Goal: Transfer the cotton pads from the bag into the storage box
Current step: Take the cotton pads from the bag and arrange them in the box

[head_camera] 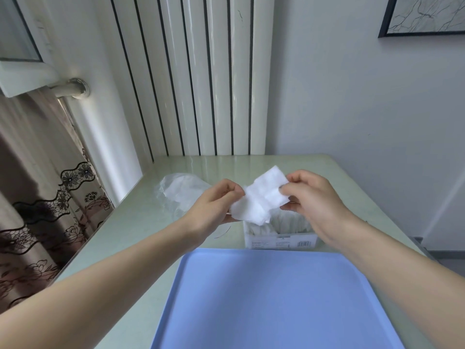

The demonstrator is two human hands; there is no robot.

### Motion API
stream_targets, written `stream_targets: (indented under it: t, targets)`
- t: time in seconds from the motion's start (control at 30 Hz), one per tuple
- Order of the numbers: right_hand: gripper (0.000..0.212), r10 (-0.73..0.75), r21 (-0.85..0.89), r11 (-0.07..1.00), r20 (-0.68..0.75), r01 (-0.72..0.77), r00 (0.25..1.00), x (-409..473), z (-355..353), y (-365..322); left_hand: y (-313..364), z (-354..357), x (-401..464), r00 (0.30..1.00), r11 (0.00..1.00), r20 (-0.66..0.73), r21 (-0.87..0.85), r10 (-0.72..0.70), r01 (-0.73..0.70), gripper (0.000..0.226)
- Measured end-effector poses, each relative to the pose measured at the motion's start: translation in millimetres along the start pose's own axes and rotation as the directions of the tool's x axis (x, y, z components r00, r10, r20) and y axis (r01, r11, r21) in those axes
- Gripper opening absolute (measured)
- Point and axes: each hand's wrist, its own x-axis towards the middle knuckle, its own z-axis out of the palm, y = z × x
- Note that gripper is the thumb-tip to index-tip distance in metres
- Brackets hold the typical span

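Observation:
A small bunch of white square cotton pads (259, 197) hangs in the air between both hands, just above the storage box. My left hand (216, 205) pinches the lower left end and my right hand (312, 195) pinches the upper right end. The clear storage box (281, 239) stands on the table below, with white pads standing in rows inside it and a barcode label on its front wall. The crumpled clear plastic bag (178, 190) lies on the table to the left, behind my left hand.
A large blue tray (271, 298) lies on the pale green table (130, 222) in front of the box. A white radiator (191, 76) stands behind the table, a patterned curtain (37, 197) hangs at the left, and a framed picture (425, 16) is at the upper right.

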Motion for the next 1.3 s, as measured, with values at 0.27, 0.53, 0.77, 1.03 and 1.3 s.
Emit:
stream_targets:
  t: [0.27, 0.53, 0.77, 1.03, 1.3]
  targets:
    - [0.018, 0.142, 0.410, 0.897, 0.082, -0.163, 0.987, 1.5, -9.8, -6.4, -3.2, -0.9, -4.4, 0.997, 0.974, 0.041, 0.212, 0.070, -0.077, 0.027]
    - [0.024, 0.021, -0.374, 0.927, 0.005, -0.017, 1.000, -7.4, 14.6, 6.3, -6.9, 9.4, 3.2, 0.997, 0.981, 0.061, 0.189, 0.043, -0.054, 0.021]
    - [0.026, 0.071, -0.347, 0.936, 0.025, -0.058, 0.997, -8.7, 8.9, 8.1, -6.1, 15.0, 9.2, 1.000, 0.990, 0.009, 0.142, 0.022, -0.023, 0.022]
    - [0.038, 0.176, -0.242, 0.956, 0.031, -0.164, 0.984, -13.6, 6.9, 11.6, -7.8, 19.5, 12.1, 0.995, 0.978, -0.059, 0.198, 0.075, -0.062, 0.016]
    - [0.036, 0.213, -0.183, 0.962, 0.029, -0.204, 0.977, -15.4, 4.0, 13.4, -8.4, 15.4, 14.5, 0.990, 0.980, -0.098, 0.185, 0.097, -0.077, 0.008]
